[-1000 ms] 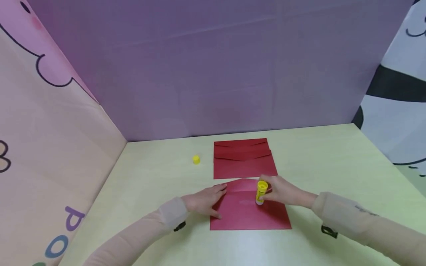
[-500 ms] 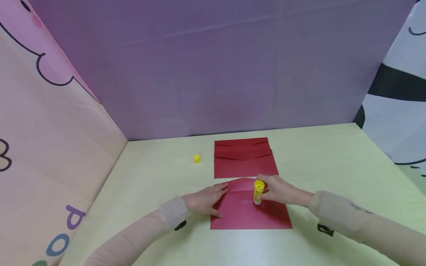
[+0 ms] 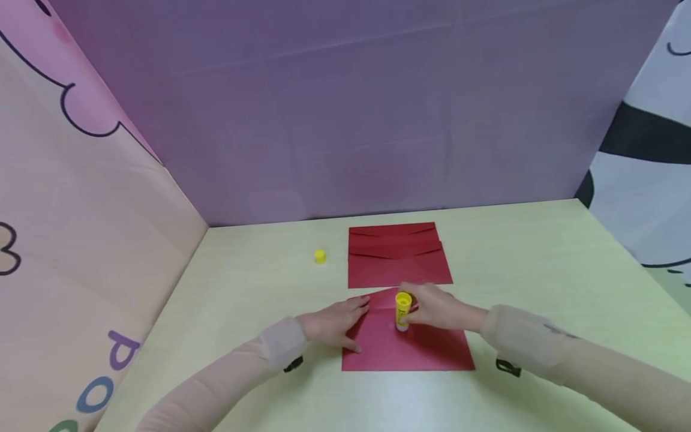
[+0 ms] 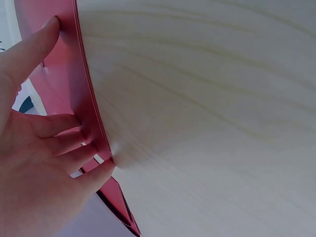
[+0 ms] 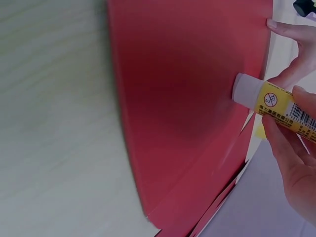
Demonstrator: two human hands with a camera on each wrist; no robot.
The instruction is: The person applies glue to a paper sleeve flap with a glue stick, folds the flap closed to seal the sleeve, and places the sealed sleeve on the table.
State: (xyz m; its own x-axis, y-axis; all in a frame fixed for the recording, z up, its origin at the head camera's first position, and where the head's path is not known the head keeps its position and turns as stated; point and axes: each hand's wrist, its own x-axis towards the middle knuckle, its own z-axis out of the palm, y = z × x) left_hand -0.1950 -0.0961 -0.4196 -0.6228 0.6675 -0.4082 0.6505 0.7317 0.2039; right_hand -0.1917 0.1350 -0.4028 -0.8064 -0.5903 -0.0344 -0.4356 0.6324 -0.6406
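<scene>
A red envelope lies on the table with its flap unfolded toward the back. My left hand rests on its left edge, fingers spread and fairly straight; the left wrist view shows the thumb and fingertips on the red paper. My right hand grips a yellow glue stick upright, its white end down at the envelope near the flap crease. In the right wrist view the glue stick is pinched between thumb and fingers, the white end meeting the red paper.
Two more red envelopes lie overlapped just behind. A yellow cap stands on the table to their left. A purple backdrop rises at the table's back edge, with printed panels at both sides.
My right hand has slid the glue stick leftward along the envelope, from right of the middle toward the left hand. The left hand has stayed in place.
</scene>
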